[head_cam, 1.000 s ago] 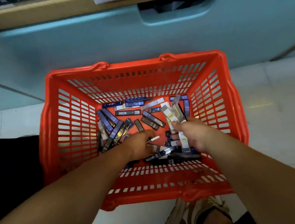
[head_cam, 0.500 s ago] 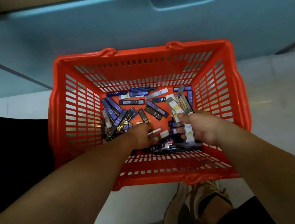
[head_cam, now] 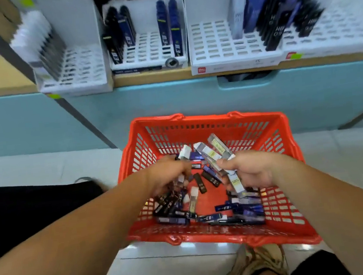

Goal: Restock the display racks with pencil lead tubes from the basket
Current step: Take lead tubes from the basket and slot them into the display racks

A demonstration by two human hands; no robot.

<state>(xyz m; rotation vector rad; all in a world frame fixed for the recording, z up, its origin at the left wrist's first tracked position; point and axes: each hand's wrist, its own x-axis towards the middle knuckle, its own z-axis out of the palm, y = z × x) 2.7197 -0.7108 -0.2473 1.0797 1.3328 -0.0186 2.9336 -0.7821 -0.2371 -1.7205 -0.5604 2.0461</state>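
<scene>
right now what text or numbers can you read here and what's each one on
"100" on the yellow labels of the clear tubes in the right hand.
"HB" on dark tubes in the right display rack.
"EB", roughly, on a blue tube in the basket.
Red logo on that rack's front: too blurred.

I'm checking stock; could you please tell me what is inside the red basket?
Loose lead tubes lie on the basket floor; the left hand and right hand, both gripping tubes, hide whatever lies beneath.
</scene>
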